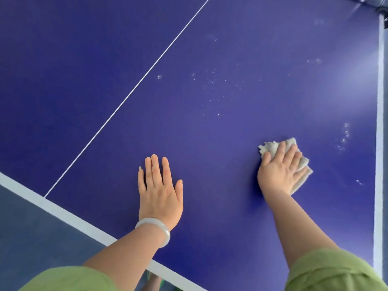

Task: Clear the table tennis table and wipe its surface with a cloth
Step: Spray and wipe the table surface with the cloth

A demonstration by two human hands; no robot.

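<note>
The blue table tennis table (210, 127) fills the view, with a thin white centre line (134, 89) running diagonally. My right hand (281, 171) presses flat on a crumpled pale grey cloth (302, 162) near the table's right side; the cloth shows above and to the right of the fingers. My left hand (159, 190) lies flat on the bare surface with fingers apart and holds nothing. A pale bangle (155, 229) circles the left wrist. Small water droplets (210, 80) speckle the surface ahead of the cloth.
White border stripes run along the near edge (69, 215) and the right edge (380, 143). More droplets (344, 137) lie right of the cloth. The net's end (378, 11) is at the top right. Grey floor (31, 238) lies at the lower left.
</note>
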